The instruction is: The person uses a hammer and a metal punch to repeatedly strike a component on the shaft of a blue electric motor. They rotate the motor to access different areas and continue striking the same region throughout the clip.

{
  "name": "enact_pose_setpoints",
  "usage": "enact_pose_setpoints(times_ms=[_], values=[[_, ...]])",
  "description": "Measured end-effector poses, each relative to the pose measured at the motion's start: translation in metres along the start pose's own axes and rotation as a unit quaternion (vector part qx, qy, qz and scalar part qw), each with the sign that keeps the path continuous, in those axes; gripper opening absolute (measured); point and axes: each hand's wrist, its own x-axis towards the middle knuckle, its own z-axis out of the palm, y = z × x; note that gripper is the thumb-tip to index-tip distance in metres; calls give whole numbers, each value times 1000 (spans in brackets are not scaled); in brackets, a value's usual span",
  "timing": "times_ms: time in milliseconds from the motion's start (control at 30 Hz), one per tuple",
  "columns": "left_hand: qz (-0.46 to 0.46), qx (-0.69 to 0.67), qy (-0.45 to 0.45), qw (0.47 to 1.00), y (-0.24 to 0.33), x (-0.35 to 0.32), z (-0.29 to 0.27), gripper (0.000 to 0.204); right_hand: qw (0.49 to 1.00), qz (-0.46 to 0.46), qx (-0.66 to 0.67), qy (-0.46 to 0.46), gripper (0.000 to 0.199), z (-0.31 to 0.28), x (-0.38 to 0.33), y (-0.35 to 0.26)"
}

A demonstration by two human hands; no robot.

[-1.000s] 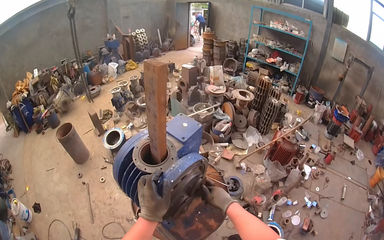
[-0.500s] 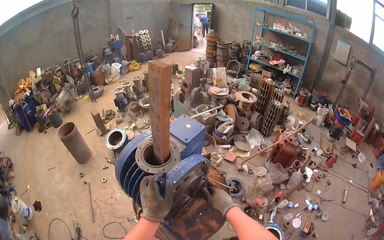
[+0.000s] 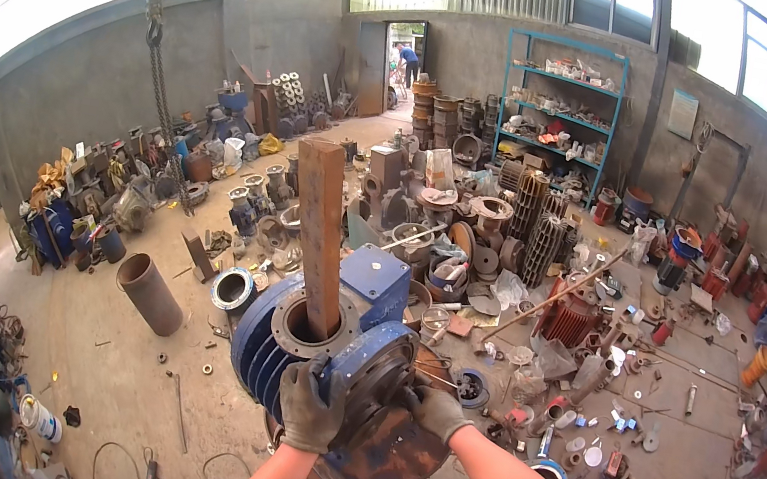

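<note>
Near the left edge of the concrete floor (image 3: 109,366), a white bucket (image 3: 41,418) stands by a long heap of mixed parts. Farther in, a brown pipe (image 3: 151,294) leans slightly, and a blue flanged ring (image 3: 233,289) sits just beside the main piece, apart from it.

That main piece, a blue finned housing (image 3: 257,360), is toward the floor's near edge, in front of the person. A brown rectangular bar (image 3: 319,229) stands up out of its round top opening. The left hand (image 3: 311,410), gloved, lies against the housing's near side, fingers pointing up and thumb near the blue round flange (image 3: 374,342); I cannot tell whether it pinches the edge or only presses. A dark round part (image 3: 385,382) sits at that flange's face, above a rusty plate (image 3: 389,449). The right hand (image 3: 434,412), also gloved, reaches to the dark part's right side, fingers bent inward; their tips are hidden, so its grip cannot be told.

The work looks partway along: the dark part is up against the flange, but whether it is fully seated or fastened does not show. The top opening is uncovered around the bar.

Farther right are a red finned casing (image 3: 569,313) and, along the floor's right edge, more heaped parts.
</note>
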Motion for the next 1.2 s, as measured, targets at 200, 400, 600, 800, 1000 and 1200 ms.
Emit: enact_pose_setpoints(times_ms=[200, 400, 600, 800, 1000, 1200], values=[[-13, -17, -3, 1000, 7, 2, -5, 33, 998, -20, 37, 52, 61, -7, -17, -15], [-7, -5, 14, 1000, -1, -3, -7, 34, 993, -79, 55, 69, 62, -21, -35, -44], [-6, -22, 10, 1000, 2, -1, -3, 33, 998, -52, 11, 35, 62, 4, -6, -1], [11, -28, 20, 999, 2, 1, -7, 33, 996, -66, -24, 57, 56, 4, -16, -11], [-6, -26, 12, 1000, 0, -1, -12, 35, 983, -117, -24, 139, 52, 4, -32, -28], [-13, -18, -6, 1000, 1, -3, -13, 34, 978, -128, 29, 163, 46, 15, -24, -12]])
